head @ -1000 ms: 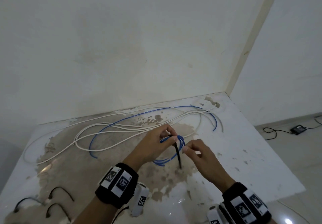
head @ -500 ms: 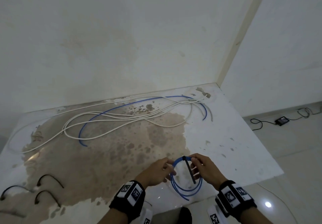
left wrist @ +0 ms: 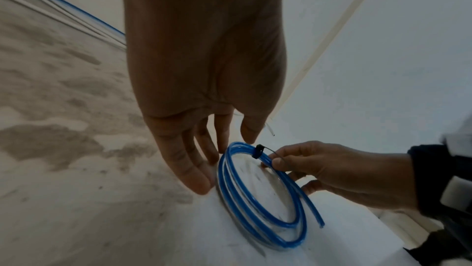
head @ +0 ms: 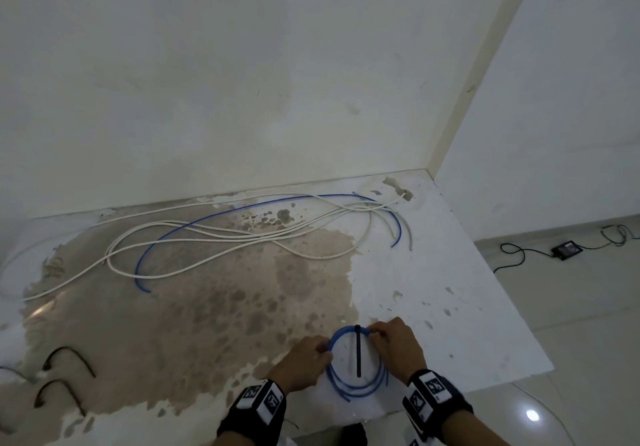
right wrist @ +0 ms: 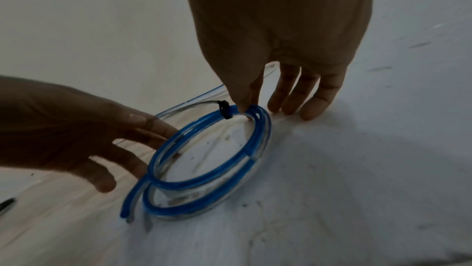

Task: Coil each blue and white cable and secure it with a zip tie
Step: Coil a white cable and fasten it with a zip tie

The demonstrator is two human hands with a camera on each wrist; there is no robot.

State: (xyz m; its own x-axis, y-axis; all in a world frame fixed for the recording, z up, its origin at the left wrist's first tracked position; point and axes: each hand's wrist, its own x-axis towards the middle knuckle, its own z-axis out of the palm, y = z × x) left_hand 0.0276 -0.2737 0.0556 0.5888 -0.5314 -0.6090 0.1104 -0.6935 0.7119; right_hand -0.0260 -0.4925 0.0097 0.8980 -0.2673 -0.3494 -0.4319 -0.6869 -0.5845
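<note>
Lowered since earlier: blue coil (head: 356, 366), lower centre, now on bench (head: 450, 307). Left hand (head: 304, 362) fingers straight against it; right hand (head: 398, 345) pinching it beside zip tie (head: 358, 352). We judge a loose tie lets loops spring apart.

So a second ago the blue coil (head: 356, 362) was being held up mid-counter, and now it's been brought down flat near the front edge of the counter (head: 450, 307). The zip tie (head: 358, 350) tail now lies straight across the ring. The left hand (head: 304, 359) has loosened to straight fingers at the rim, and the right hand (head: 398, 345) pinches beside the tie.
</note>
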